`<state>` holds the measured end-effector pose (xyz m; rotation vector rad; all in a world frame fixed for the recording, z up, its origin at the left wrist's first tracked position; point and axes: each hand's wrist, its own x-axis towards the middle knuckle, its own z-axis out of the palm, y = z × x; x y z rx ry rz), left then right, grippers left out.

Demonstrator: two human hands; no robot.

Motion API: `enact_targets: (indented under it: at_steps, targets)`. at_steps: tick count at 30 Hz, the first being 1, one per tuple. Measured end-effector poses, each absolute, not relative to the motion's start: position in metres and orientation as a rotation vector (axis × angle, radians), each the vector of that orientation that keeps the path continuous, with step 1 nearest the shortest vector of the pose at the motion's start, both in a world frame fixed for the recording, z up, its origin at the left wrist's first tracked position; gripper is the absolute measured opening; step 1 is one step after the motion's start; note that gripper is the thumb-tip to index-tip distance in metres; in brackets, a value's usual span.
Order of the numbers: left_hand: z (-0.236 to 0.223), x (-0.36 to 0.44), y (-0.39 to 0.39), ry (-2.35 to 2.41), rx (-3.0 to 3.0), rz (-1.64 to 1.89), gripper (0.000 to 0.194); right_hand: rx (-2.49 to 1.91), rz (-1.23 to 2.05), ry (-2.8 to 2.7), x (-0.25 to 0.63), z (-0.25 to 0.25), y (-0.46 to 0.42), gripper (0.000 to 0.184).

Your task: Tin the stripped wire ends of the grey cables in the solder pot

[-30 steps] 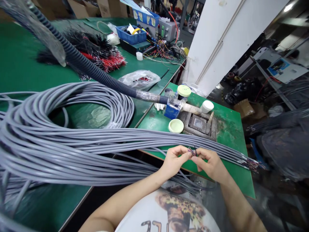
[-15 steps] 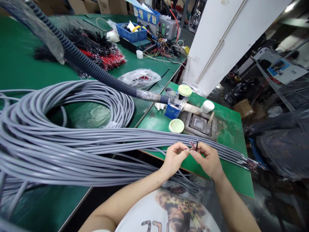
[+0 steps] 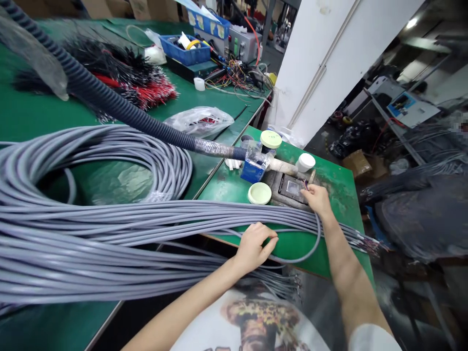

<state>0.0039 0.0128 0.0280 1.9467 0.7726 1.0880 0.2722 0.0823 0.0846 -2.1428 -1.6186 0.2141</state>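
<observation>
One cable loop now between hands

No legible text found. Lettering on the shirt is cut off at the frame edge; the poster right of the pillar is too small to read.

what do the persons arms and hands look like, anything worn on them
The left hand and right hand are bare, with no gloves, watch or bracelet showing, and both forearms are uncovered. The only sleeve in view is a short white sleeve on the right upper arm, part of a white printed T-shirt.
</observation>
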Motion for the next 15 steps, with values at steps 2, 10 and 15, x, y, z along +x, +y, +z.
enact_targets:
  at_steps: [2, 10, 15]
  targets:
    - [0.024, 0.005, 0.013, 0.760, 2.005, 1.080, 0.010, -2.181, 0.202, -1.633, 0.280, 0.075, 0.094, 0.027]
    - [0.023, 0.005, 0.013, 0.748, 2.062, 1.068, 0.012, -2.277, 0.209, -1.646, 0.282, 0.059, 0.107, 0.020]
    - [0.024, 0.005, 0.013, 0.747, 2.064, 1.075, 0.011, -2.201, 0.290, -1.602, 0.279, 0.068, 0.104, 0.024]
